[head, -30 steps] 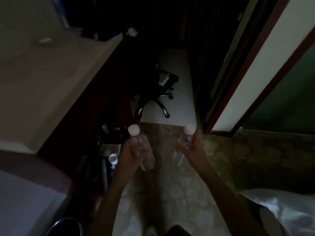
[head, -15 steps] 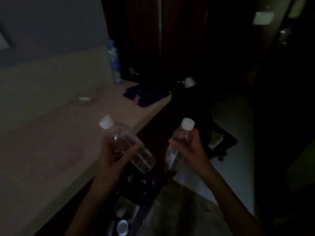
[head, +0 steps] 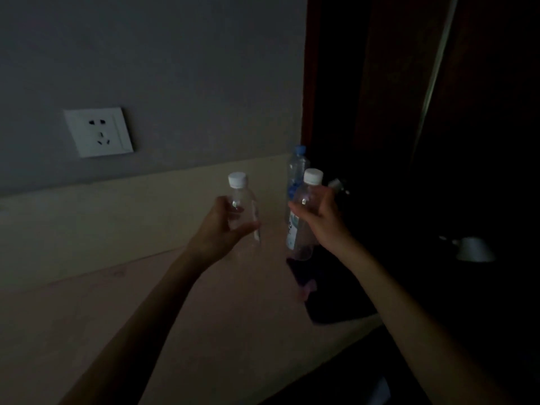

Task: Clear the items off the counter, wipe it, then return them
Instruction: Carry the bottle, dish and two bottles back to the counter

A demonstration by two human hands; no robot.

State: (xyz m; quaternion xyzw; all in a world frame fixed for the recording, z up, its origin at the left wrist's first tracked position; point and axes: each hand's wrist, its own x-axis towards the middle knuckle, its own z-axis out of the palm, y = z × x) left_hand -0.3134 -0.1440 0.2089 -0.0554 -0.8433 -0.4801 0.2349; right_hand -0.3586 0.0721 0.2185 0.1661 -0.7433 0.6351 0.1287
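The room is dim. My left hand (head: pixel 222 229) grips a clear plastic bottle with a white cap (head: pixel 242 206), held upright above the pale counter (head: pixel 117 317). My right hand (head: pixel 321 220) grips a second clear bottle with a white cap and a label (head: pixel 302 226), held upright over the counter's far right end. Behind it a taller bottle with a blue cap (head: pixel 296 168) stands against the backsplash. A dark cloth with a pink patch (head: pixel 330 293) lies on the counter below my right hand.
A white wall socket (head: pixel 98 131) sits on the grey wall above the cream backsplash. Dark wooden panels rise at the right. A small white lamp-like object (head: pixel 474 248) shows in the dark at the right. The counter's front edge runs diagonally at lower right.
The view has swung up from the floor to the counter and wall. Both hands have carried their bottles forward and up, now over the counter's far end.
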